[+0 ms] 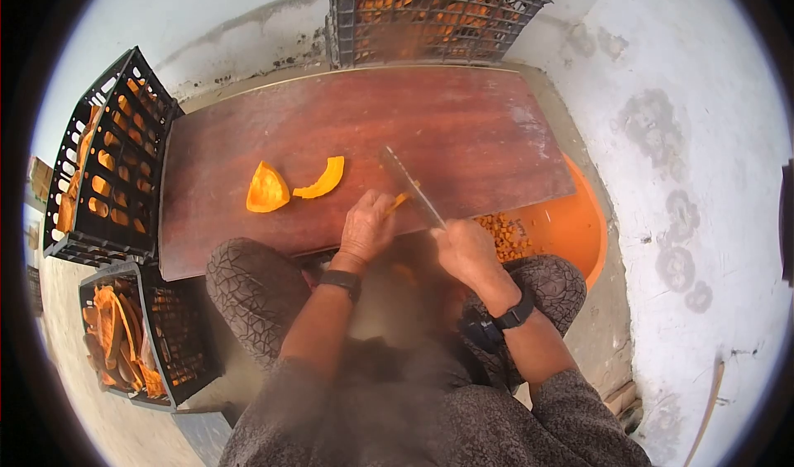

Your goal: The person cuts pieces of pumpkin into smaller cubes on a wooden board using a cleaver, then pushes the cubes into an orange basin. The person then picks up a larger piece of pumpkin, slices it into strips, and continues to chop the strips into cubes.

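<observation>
My right hand (pixel 468 250) is closed round the handle of a knife (pixel 412 184), its long blade pointing away from me and to the left over the reddish-brown board (pixel 463 111). Fingers of my left hand (pixel 368 225) pinch a small strip of pumpkin (pixel 399 202), which sits right beside the blade. Farther left on the board lie a curved pumpkin slice (pixel 322 179) and a thick pumpkin wedge (pixel 268 189), both orange and apart from my hands.
Below the board's right edge, an orange basin (pixel 583 227) holds many small pumpkin cubes (pixel 504 234). Black crates with pumpkin pieces stand at the left (pixel 116 169), lower left (pixel 153 335) and behind the board (pixel 430 20). A white wall (pixel 703 136) rises on the right.
</observation>
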Motion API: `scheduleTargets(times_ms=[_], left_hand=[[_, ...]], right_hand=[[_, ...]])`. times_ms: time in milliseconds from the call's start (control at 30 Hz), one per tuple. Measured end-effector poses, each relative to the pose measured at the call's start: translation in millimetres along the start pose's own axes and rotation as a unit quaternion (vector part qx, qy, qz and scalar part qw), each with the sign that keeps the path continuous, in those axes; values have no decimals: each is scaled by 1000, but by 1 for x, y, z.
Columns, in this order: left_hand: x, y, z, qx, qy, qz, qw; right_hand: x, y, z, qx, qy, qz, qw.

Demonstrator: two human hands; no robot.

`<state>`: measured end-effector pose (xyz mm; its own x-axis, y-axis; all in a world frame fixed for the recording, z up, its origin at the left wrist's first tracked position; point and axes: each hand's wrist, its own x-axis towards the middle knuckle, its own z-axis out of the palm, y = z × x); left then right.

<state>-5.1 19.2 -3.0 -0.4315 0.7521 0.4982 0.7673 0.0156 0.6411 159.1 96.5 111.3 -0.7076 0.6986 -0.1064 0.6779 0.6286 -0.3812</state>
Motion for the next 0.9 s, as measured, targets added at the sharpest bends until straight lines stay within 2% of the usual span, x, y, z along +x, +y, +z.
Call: scheduleTargets(times_ms=[233,333,500,800,900], left_hand=[[2,0,-1,-41,6,-12,999],[0,-3,0,-43,-2,-13,999],[-1,-4,-1,-48,-13,-18,999],[-2,5,-11,-41,-1,2,999],[-2,2,-10,-7,11,-7,1000]], right_hand=[[9,-3,-1,24,-56,15,998],[19,-3,10,-21,-37,-15,999],[33,-8,17,5,-20,23,1000],[26,10,19,44,63,-11,997],[16,5,2,59,27,-2,998]])
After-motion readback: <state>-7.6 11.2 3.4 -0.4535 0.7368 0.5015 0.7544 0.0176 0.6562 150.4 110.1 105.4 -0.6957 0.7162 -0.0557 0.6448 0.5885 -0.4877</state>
